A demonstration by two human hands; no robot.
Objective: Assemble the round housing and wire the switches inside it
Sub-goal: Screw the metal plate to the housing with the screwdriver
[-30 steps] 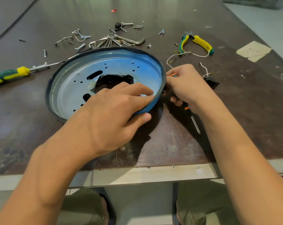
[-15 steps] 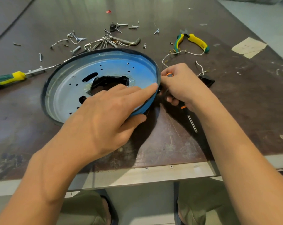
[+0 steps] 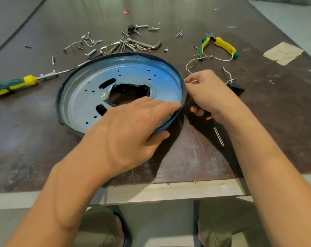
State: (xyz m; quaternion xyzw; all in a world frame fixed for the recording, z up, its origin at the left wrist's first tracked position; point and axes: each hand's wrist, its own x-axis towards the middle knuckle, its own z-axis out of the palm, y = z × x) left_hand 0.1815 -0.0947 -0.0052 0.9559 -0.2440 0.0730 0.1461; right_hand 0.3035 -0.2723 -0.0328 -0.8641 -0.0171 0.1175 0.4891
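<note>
The round blue metal housing (image 3: 90, 97) lies tilted on the dark table, its right side raised. My left hand (image 3: 133, 125) holds its near right rim, fingers inside and thumb under the outer edge. My right hand (image 3: 210, 93) is curled round a black and orange screwdriver (image 3: 215, 127) right beside the rim, shaft pointing toward me. A black switch (image 3: 236, 88) with white wires (image 3: 227, 73) lies just right of that hand. What the right fingers touch at the rim is hidden.
Loose screws and hex keys (image 3: 126, 44) are scattered behind the housing. A green and yellow screwdriver (image 3: 14, 83) lies at the left, yellow and green pliers (image 3: 220, 45) and a white wire (image 3: 201, 58) at the back right. Paper scraps (image 3: 283, 52) lie at far right.
My left fingers have slid along the inside of the rim toward the right hand. The right hand stays at the rim with the screwdriver.
</note>
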